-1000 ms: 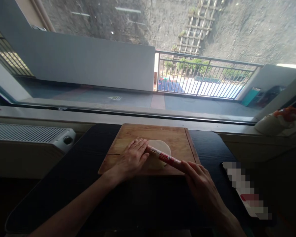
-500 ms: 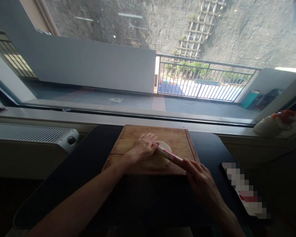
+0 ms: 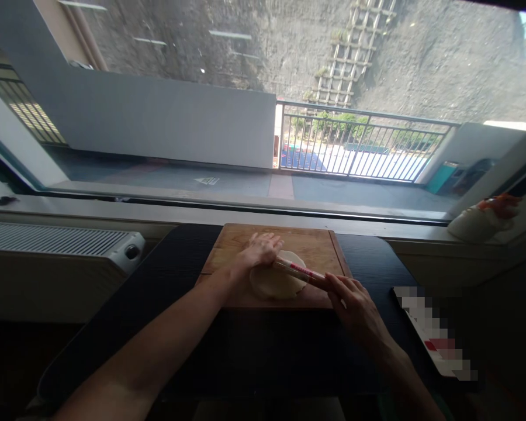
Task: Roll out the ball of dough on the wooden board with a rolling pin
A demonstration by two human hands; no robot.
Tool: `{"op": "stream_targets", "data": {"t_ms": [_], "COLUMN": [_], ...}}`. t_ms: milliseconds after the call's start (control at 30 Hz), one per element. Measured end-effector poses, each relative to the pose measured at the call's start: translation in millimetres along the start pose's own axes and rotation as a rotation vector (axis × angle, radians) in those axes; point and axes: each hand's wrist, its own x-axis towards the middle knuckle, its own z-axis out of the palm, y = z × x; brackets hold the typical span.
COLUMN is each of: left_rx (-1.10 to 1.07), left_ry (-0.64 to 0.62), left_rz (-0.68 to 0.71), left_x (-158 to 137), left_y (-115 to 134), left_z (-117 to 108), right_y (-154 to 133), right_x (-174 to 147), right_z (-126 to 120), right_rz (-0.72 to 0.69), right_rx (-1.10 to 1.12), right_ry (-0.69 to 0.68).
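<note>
A thin wooden rolling pin [image 3: 300,271] with a red and white printed band lies slanted across a flat, roundish sheet of pale dough [image 3: 272,285]. My left hand [image 3: 262,248] rests over the pin's far left end, its fingers reaching forward and partly curled; that end is covered by the palm. At the near right end, my right hand [image 3: 348,292] is closed around the pin. Beneath the dough is a wooden board [image 3: 232,237] with a darker strip along its right side.
The board sits on a black table [image 3: 263,356] against a window sill [image 3: 83,204]. A blurred-out flat item [image 3: 433,333] lies at the table's right edge. On the sill stands a white pot [image 3: 469,225], and a radiator [image 3: 52,240] is at left.
My left hand has shifted slightly right, with its fingers drawn closer together. The rolling pin's angle is a little flatter, and more of the dough's left side shows.
</note>
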Motion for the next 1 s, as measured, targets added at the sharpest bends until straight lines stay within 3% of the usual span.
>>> {"op": "stream_targets", "data": {"t_ms": [100, 300, 400, 467, 633, 733, 800, 1000], "left_rx": [-0.009, -0.014, -0.022, -0.019, -0.006, -0.002, 0.006, 0.064], "left_ry": [0.003, 0.081, 0.064, 0.024, -0.019, -0.014, 0.02, 0.181], "left_rz": [-0.006, -0.008, -0.01, -0.033, -0.087, -0.088, -0.08, -0.013], "left_x": [-1, -91, -109, -96, -22, -8, -26, -126], "left_y": [0, 1, -2, -6, -15, -13, -8, 13], "left_z": [3, 12, 14, 15, 7, 3, 6, 28], "right_y": [-1, 7, 14, 18, 16, 12, 11, 19], "right_x": [-2, -11, -6, 1, 12, 10, 5, 3], "right_z": [1, 1, 2, 5, 10, 10, 9, 12], "right_rz": [0.008, -0.022, -0.04, -0.034, 0.022, 0.058, 0.048, 0.026], "right_rx": [-0.012, -0.044, -0.061, -0.072, -0.077, -0.069, -0.061, -0.055], "right_ry": [0.0, 0.003, 0.006, -0.001, -0.017, 0.002, 0.026, 0.054]}}
